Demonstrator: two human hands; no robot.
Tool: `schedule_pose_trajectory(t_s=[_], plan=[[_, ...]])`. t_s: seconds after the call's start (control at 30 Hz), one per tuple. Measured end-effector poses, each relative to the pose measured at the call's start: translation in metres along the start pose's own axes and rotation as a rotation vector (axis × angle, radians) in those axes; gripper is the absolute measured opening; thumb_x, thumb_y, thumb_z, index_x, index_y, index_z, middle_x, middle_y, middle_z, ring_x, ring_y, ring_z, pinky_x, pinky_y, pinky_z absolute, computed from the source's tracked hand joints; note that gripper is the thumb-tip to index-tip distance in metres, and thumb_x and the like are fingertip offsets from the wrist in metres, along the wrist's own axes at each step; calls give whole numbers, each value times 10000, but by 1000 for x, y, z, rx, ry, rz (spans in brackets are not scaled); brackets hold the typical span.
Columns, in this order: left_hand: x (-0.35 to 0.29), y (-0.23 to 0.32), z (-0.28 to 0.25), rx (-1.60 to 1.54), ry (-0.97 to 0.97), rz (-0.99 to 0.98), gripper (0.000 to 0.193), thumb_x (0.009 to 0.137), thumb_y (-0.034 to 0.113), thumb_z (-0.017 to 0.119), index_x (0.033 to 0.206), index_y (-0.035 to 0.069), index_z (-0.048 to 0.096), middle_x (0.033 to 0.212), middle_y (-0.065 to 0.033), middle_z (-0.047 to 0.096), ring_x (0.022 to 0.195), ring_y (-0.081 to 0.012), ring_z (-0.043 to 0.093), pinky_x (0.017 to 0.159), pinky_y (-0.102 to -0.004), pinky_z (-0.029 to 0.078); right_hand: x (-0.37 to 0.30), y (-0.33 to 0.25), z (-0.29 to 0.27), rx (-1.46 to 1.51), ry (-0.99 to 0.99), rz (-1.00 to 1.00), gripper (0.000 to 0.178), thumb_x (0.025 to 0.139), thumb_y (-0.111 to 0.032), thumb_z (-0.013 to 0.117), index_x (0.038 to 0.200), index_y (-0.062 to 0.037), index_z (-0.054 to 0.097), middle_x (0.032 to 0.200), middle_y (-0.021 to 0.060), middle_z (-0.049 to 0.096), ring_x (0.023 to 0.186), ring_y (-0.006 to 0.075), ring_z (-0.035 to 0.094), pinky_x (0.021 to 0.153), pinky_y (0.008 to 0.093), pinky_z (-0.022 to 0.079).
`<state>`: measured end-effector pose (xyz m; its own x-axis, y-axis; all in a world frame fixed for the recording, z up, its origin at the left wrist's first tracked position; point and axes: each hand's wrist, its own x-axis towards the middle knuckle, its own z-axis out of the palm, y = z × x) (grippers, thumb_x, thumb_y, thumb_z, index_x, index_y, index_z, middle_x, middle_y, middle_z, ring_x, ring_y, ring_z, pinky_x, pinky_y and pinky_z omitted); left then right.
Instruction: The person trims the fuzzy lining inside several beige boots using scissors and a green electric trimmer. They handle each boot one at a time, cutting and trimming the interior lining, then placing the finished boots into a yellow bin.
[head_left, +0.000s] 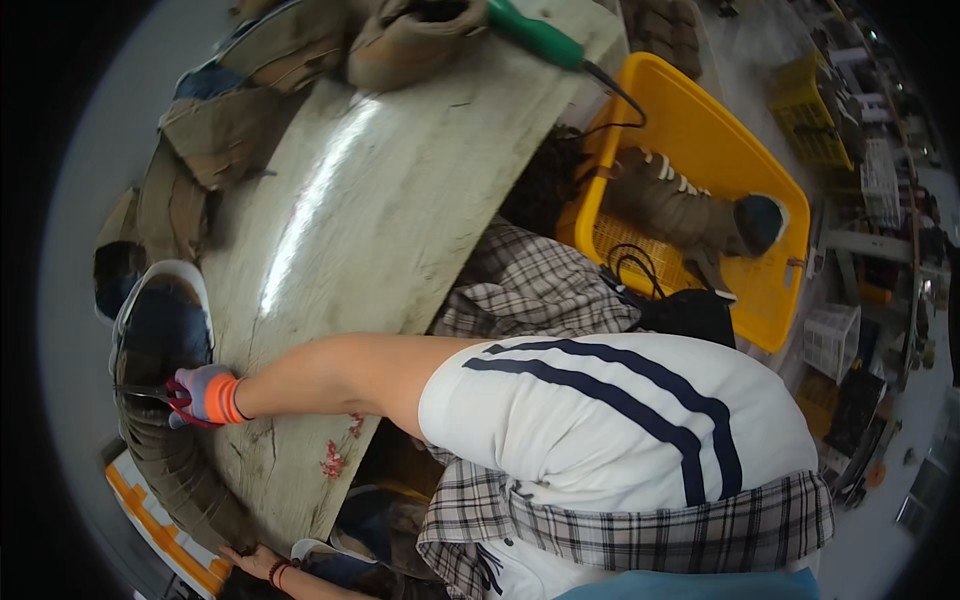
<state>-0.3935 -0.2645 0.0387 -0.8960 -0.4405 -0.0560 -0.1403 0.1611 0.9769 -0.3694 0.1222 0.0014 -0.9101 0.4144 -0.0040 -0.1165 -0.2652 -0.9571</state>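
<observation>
A long, curved stack of brown shoe uppers (185, 470) lies along the left edge of the worktable, with a dark blue, white-rimmed piece at its far end. My right hand (208, 394), in a grey glove with an orange cuff, grips red-handled scissors (150, 391). Their blades lie across the stack, close to the blue piece; whether they cut anything is too small to see. At the stack's near end my left hand (256, 563), bare with a bracelet at the wrist, holds the brown edge. Some of its fingers are hidden beneath the stack.
More brown uppers (225, 125) line the worktable's (380, 190) far left side. A green-handled tool (540, 35) with a black cord rests at the back. To the right, a yellow basket (700, 100) holds laced brown uppers. Red scraps (333, 460) lie near my right forearm.
</observation>
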Motion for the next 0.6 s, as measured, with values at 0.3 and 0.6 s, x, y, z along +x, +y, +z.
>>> schedule_pose_trajectory(t_s=[0.3,0.6], plan=[[13,-8,28,1338,74,138,439,917,333,424,1266,69,468,1238,-133,532,1070,-261,540,922,-365,403,-116,-66,-115,-520,23,-115,337,710,-380,634,924,-120,621,795,103,645,744,312,621,650,385,488],[-121,-26,101,576,15,598,329,797,206,562,939,-83,626,858,-173,664,822,-278,609,757,-351,483,-174,-101,-276,-1040,-207,-156,179,618,-258,660,751,-138,663,736,105,626,702,285,599,623,368,468]])
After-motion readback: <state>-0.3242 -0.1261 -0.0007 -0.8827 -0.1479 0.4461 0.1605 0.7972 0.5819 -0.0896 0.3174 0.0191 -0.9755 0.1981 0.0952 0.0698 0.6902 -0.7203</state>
